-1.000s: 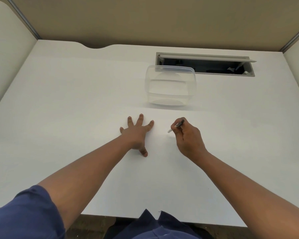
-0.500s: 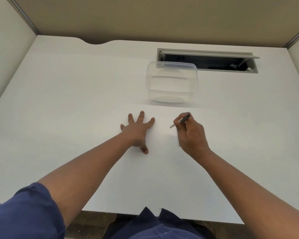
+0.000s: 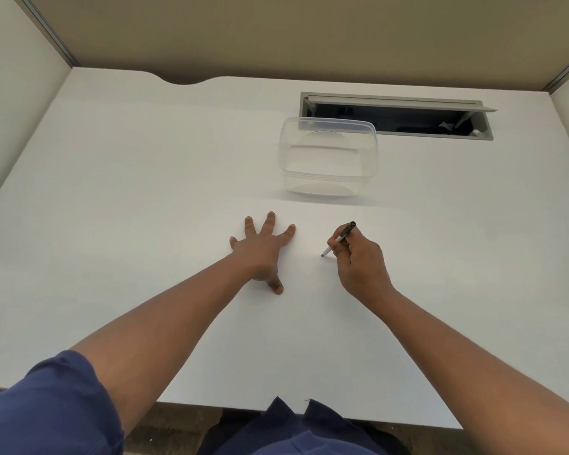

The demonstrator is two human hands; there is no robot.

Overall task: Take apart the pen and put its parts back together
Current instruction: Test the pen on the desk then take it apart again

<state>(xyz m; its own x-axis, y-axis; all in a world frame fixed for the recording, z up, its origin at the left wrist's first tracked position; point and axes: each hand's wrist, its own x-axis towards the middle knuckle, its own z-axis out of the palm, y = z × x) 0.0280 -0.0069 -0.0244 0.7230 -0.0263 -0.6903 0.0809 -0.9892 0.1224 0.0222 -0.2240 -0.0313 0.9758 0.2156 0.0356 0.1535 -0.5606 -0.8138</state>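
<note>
My right hand (image 3: 362, 262) grips a slim pen (image 3: 340, 237) in a writing hold, with the pale tip pointing down-left onto the white desk (image 3: 128, 224) and the dark end sticking up past my fingers. The pen looks whole; my fingers hide its middle. To the left of it, my left hand (image 3: 265, 249) lies flat on the desk, palm down, fingers spread, holding nothing. About a hand's width of desk separates the two hands.
A clear plastic container (image 3: 329, 156) stands behind the hands, nothing visible inside it. Behind it is an open cable slot (image 3: 398, 114) set into the desk. Partition walls enclose the desk at the left, back and right. The desk's front edge is near my body.
The pen has tilted more upright in my right hand, its dark end rising. My left hand stays flat on the desk. The camera has shifted slightly.
</note>
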